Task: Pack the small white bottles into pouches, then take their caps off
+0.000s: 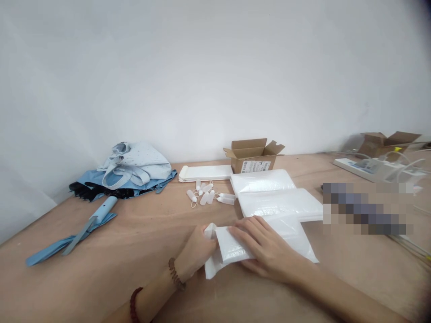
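Observation:
My left hand (197,253) pinches the end of a small white plastic bottle (210,231) at the mouth of a white padded mailer (232,244). My right hand (266,246) lies flat across that mailer, pressing it to the table. Its fingers point left, towards the bottle. Behind the hands, two more white padded mailers (279,202) overlap. Several small white dropper bottles (205,195) lie together farther back, with a stack of white flat bags (205,173) behind them.
An open cardboard box (252,155) stands at the wall on the wooden table (134,237). To the left lie a folded blue umbrella (77,235) and a pale blue cloth bundle (134,163). At the right are a power strip (370,169), cables and another cardboard box (387,143).

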A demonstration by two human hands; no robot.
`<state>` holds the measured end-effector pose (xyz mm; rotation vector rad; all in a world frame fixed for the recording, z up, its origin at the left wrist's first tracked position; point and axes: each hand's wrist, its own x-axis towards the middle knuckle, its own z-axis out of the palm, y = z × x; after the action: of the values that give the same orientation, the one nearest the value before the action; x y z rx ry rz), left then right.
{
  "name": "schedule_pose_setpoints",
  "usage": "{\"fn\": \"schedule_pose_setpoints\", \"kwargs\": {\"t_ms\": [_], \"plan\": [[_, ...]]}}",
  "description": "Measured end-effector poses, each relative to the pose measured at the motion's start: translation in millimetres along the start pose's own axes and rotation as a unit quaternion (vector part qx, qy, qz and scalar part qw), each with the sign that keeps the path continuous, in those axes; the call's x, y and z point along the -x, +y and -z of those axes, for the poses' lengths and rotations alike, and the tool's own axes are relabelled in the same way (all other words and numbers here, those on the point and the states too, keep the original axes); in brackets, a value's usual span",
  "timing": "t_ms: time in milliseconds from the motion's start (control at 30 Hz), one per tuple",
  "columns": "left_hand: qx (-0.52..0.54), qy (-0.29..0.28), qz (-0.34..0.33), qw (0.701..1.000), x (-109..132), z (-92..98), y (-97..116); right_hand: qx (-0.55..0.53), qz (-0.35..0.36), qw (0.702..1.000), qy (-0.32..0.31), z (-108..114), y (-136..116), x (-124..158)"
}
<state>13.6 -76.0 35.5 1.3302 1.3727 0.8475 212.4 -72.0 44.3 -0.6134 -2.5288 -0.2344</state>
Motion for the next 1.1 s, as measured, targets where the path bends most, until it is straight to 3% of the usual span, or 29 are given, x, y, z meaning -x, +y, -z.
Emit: {"fn": "schedule_pose_setpoints", "kwargs": {"t_ms": [267,467,700,867,1100], "plan": [[0.050,0.000,0.039,0.998,0.5,1.9,-2.4,0.015,-0.014,1.000,-0.003,0.6,2.3,1.6],[0.092,-0.013,0.036,0.995,1.0,1.5,2.7,0.060,-0.039,0.997,-0.031,-5.5,-9.6,5.0],[0.173,-0.025,0.054,0.983,0.9,4.0,0.2,0.221,-0.048,0.972,0.056,-19.3,-23.2,5.0],[0.193,-0.053,0.038,0.979,3.6,5.8,0.1,0.246,-0.044,0.964,0.094,-8.4,-21.6,3.2],[0.167,-0.057,0.040,0.983,8.1,10.5,6.1,0.216,-0.032,0.972,0.083,-0.9,-16.5,4.4]]}}
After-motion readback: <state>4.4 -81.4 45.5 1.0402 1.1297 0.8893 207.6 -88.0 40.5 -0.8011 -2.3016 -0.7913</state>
